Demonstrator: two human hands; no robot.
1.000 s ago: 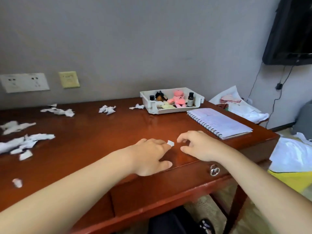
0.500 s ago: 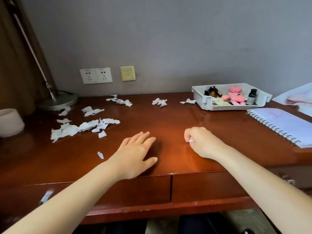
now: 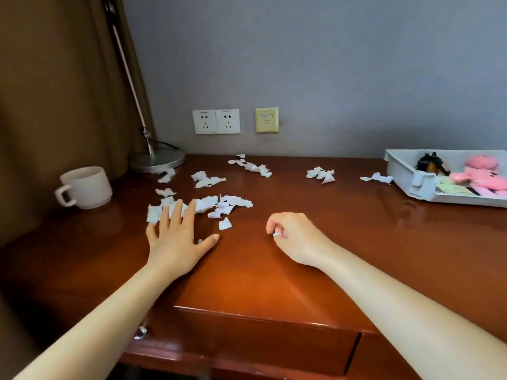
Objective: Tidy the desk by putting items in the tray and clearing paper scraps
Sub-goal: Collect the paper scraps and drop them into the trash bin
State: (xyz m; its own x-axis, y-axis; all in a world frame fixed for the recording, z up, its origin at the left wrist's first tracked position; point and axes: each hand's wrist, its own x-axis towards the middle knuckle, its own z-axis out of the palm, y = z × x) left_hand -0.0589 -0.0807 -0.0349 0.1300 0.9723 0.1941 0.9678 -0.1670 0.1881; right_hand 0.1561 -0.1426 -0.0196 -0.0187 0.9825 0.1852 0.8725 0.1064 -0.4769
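Torn white paper scraps lie on the brown desk [image 3: 274,275]: a big cluster [image 3: 219,204] at mid left, a strip [image 3: 252,165] near the wall, a clump [image 3: 321,174] and one piece [image 3: 377,178] beside the tray. My left hand [image 3: 175,237] lies flat and open, fingertips on the big cluster's near edge. My right hand [image 3: 295,237] is curled shut on a small paper scrap [image 3: 276,235]. The white tray [image 3: 411,185] at far right holds a pink plush toy [image 3: 480,174], a dark object and a yellow-green item.
A white mug [image 3: 87,187] stands at the left. A lamp base [image 3: 157,159] with a slanting pole sits at the back left by a brown curtain. Wall sockets [image 3: 216,121] are above the desk. A drawer front [image 3: 260,341] faces me.
The view has swung left, so the notebook has left the frame. My left hand slid left onto the big scrap cluster. My right hand took the small scrap and stays closed on it.
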